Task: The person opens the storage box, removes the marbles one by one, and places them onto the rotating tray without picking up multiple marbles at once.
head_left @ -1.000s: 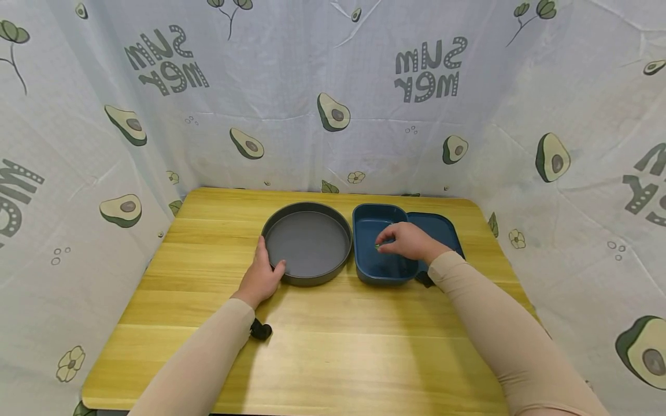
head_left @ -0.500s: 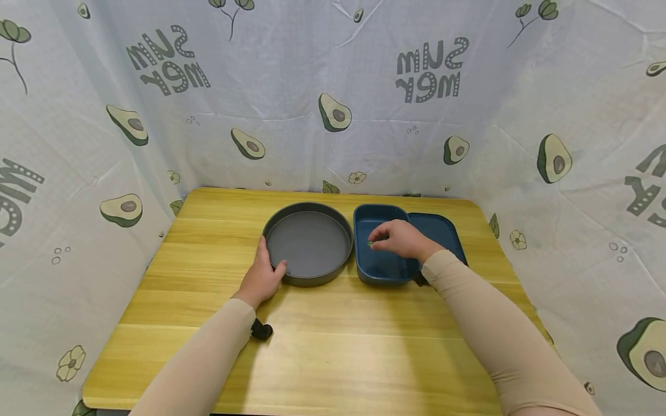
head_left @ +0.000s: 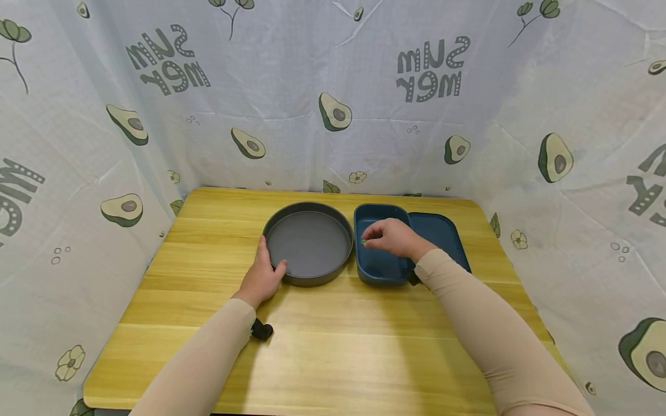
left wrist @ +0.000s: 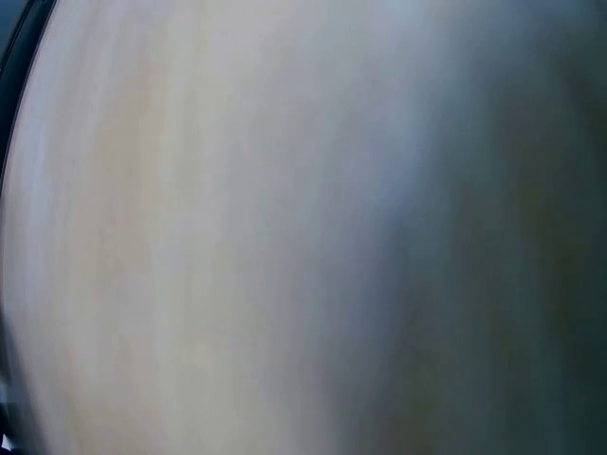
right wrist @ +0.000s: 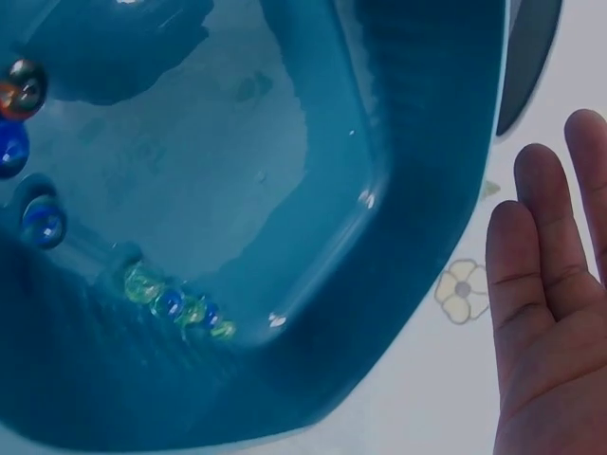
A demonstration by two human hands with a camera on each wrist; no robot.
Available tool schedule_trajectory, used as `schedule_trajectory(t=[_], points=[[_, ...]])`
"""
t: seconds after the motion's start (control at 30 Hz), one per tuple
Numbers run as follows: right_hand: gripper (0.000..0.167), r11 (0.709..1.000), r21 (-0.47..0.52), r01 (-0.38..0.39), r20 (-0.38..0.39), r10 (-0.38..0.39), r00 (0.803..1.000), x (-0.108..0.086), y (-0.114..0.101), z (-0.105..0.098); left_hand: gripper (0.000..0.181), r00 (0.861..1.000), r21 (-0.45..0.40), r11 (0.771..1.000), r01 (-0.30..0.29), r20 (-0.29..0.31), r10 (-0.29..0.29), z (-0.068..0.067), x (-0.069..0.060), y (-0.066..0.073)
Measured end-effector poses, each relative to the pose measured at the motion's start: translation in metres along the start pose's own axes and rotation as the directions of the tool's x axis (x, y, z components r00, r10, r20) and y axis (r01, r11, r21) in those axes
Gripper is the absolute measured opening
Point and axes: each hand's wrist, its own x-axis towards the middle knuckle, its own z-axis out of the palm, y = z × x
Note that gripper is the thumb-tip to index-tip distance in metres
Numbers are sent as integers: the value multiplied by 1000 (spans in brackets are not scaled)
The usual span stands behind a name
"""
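My left hand [head_left: 259,278] holds the near-left side of a round grey cake pan [head_left: 309,242], fingers along the outer wall and thumb at the rim. Over a blue rectangular container [head_left: 380,271], my right hand [head_left: 398,237] pinches a small green marble [head_left: 363,241] between thumb and fingertips. In the right wrist view, several glass marbles lie in the blue container, among them a blue marble [right wrist: 44,222], a green marble [right wrist: 142,283] and an orange-red one [right wrist: 11,99]. Three fingers [right wrist: 545,223] show there; the pinching fingertips are outside that view. The left wrist view is a blur.
A flat dark blue lid [head_left: 441,234] lies just right of the container, partly behind the right arm. Everything stands on a wooden table [head_left: 322,346], with a printed curtain [head_left: 291,69] hanging behind and along the sides.
My right hand has moved left across the blue container, carrying the green marble toward the side nearest the pan. The left hand and the pan have stayed in place.
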Motion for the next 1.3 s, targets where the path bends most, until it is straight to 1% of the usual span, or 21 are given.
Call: schedule_trajectory(t=[0.17,0.37,0.67,1.13,1.3], points=[[20,1000,19,18,-9,-18,1000,2,-7,1,97,1000,11,1000,-1,-5,1,1,0,-1],[22,999,19,34,-19,-34,999,4,-13,4,97,1000,10,1000,-3,0,3,1,0,-1],[24,999,35,37,-23,-36,999,11,-21,8,97,1000,6,1000,-9,2,9,0,1,-1],[25,998,49,40,-22,-39,999,22,-33,18,98,1000,-4,1000,0,9,0,-1,1,0],[26,997,46,56,-22,-55,998,24,-41,20,98,1000,-2,1000,-4,5,4,0,1,-1]])
